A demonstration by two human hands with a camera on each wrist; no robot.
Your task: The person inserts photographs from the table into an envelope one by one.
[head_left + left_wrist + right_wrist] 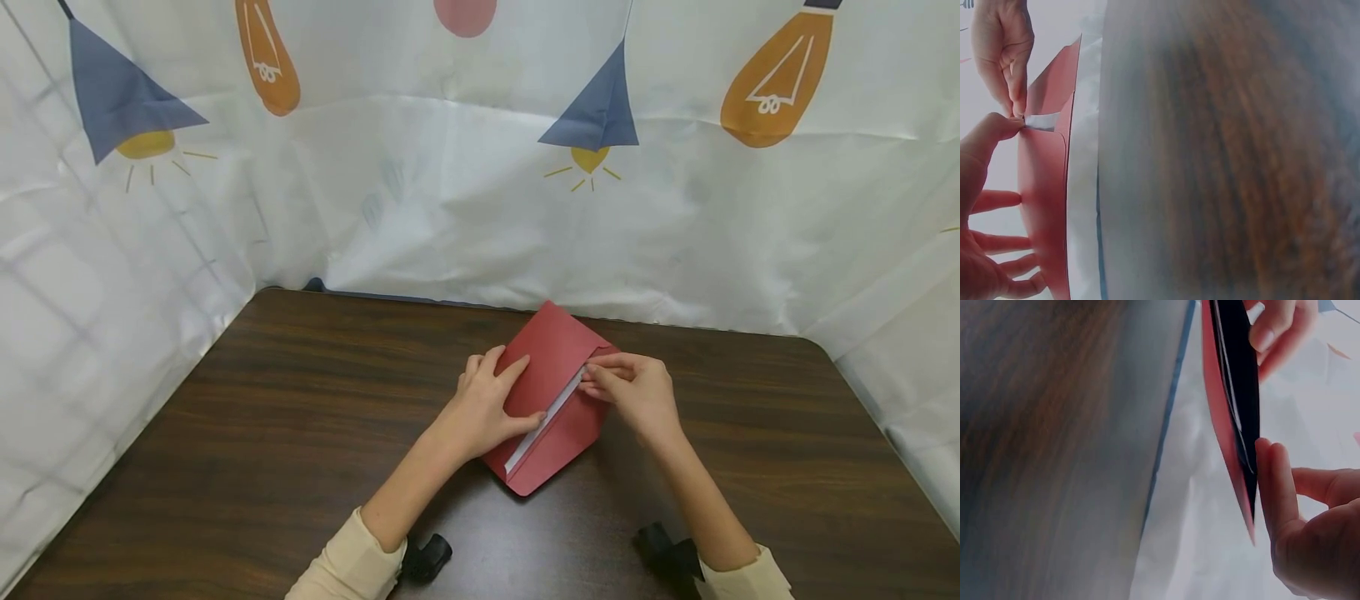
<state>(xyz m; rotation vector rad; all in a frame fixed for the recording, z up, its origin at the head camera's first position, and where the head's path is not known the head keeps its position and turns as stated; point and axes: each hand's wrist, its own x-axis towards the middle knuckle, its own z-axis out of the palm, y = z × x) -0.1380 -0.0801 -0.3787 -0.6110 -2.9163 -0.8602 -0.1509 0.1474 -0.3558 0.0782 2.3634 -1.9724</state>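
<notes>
A red paper envelope (pixel 553 346) lies tilted diagonally on the table, with a white paper (pixel 546 423) showing as a thin strip along its slanted opening. My left hand (pixel 483 408) rests on the envelope's left part, fingers spread at its edge and thumb reaching to the white strip. At the strip's upper right end, my right hand (pixel 633 392) pinches the paper between thumb and fingers. From the left wrist view, both hands' fingertips come close together at the paper (pixel 1041 122). The right wrist view shows the envelope (pixel 1225 431) nearly edge-on, its gap dark; how deep the paper sits is hidden.
The dark wood-grain table (pixel 315 417) extends on both sides of the envelope. Behind it hangs a pale curtain (pixel 450 208) printed with lamps and bulbs, close to the table's back edge. Black wrist devices (pixel 427 558) sit below both forearms.
</notes>
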